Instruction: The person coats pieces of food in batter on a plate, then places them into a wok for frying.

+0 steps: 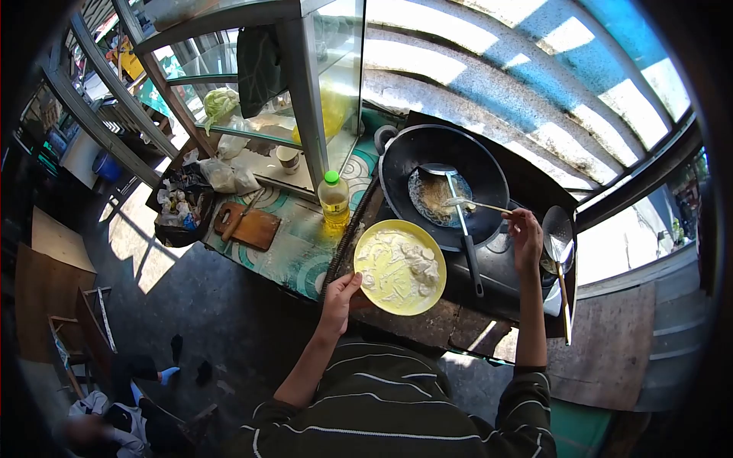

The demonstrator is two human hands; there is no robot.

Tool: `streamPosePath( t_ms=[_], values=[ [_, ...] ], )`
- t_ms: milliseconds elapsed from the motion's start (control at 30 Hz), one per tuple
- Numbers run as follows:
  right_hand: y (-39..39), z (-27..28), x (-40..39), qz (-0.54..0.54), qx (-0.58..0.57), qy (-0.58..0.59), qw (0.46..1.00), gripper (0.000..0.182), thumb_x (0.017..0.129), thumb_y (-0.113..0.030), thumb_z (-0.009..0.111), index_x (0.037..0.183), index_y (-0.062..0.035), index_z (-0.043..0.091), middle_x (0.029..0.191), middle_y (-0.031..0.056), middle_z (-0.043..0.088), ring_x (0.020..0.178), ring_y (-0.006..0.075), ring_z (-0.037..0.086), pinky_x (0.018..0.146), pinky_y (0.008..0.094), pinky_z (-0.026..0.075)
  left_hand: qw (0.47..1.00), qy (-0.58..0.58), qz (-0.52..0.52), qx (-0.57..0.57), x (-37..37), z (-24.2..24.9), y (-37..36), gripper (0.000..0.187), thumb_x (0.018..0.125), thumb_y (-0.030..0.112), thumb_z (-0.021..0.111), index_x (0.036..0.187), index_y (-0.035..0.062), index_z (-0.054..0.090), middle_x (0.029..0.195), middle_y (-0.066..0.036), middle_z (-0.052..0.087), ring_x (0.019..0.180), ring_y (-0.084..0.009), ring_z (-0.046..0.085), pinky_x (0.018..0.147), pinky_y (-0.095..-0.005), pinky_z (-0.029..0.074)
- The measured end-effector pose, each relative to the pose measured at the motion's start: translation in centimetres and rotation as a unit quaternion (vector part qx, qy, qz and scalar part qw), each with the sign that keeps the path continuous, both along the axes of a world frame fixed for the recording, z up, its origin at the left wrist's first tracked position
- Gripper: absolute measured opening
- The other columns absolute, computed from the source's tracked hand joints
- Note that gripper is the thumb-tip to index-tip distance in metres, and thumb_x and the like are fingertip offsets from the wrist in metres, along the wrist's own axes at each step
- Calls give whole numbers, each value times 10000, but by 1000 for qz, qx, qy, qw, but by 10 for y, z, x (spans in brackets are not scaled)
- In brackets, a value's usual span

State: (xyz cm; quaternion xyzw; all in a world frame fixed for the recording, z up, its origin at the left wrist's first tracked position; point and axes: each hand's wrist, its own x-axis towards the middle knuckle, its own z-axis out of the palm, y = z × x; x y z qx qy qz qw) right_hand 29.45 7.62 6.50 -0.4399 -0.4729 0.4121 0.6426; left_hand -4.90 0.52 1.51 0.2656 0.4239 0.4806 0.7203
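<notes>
My left hand (pixel 338 303) grips the near left rim of a yellow plate (pixel 388 281) smeared with white batter, with a pale lump on its right side. Closed round the end of a thin utensil (pixel 489 206) is my right hand (pixel 524 230). The utensil's far end reaches into a dark wok (pixel 482 168), where food (pixel 437 195) lies in bubbling oil. A spatula (pixel 464 229) rests in the wok, its black handle over the near rim. The plate is just left of and nearer than the wok.
An oil bottle (pixel 334 204) with a green cap stands left of the wok. Further left are a cutting board (pixel 256 230) with a knife and a black bag (pixel 182 229). A strainer (pixel 558 229) lies at the right. A person (pixel 114 424) is at lower left.
</notes>
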Motion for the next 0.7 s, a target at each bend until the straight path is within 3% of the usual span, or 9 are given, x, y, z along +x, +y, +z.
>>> streamPosePath(
  t_ms=[200,233,300,500,567,667,700],
  values=[
    [-44,-7,-65,-81,46,-154,984,348,892,-269,395,809,3,594,669,65,619,615,76,530,561,203,345,1000,-12,-16,20,15,1,5,272,864,233,466,982,3,550,851,-46,606,739,-96,596,627,-248,506],
    [-48,-10,-75,-87,64,-132,985,321,888,-245,408,820,6,597,660,64,616,585,70,507,549,203,348,1000,-11,-21,20,17,4,5,277,867,225,460,999,-4,543,865,-48,603,755,-93,591,637,-244,504],
    [-51,-14,-83,-142,94,-201,965,290,885,-209,416,823,11,596,652,63,610,550,69,478,515,202,349,999,-9,-30,19,18,5,5,283,870,217,455,1016,-11,536,879,-50,601,771,-89,585,646,-239,501],
    [-60,-19,-94,-223,49,-229,946,274,887,-172,404,810,16,589,651,54,603,546,66,467,485,204,354,996,6,-43,75,19,-1,6,309,877,188,442,1099,-21,493,936,-54,581,829,-73,549,683,-234,494],
    [-65,-20,-103,-232,59,-216,947,222,868,-139,435,804,12,586,665,64,604,566,106,504,504,227,381,995,18,-58,74,19,5,5,315,877,177,443,1116,-25,476,955,-58,569,829,-80,549,696,-236,493],
    [-74,-11,-113,-136,188,-378,896,104,800,-72,508,794,5,579,717,102,598,616,228,551,547,287,430,992,49,-73,88,16,13,6,320,878,168,440,1129,-29,462,964,-58,561,831,-85,549,703,-234,492],
    [-77,-10,-117,-102,232,-410,876,117,790,-97,527,814,2,584,736,97,600,619,225,552,560,304,444,992,49,-73,87,15,13,6,320,878,168,440,1129,-29,462,964,-58,561,831,-85,549,703,-234,492]
  ],
)
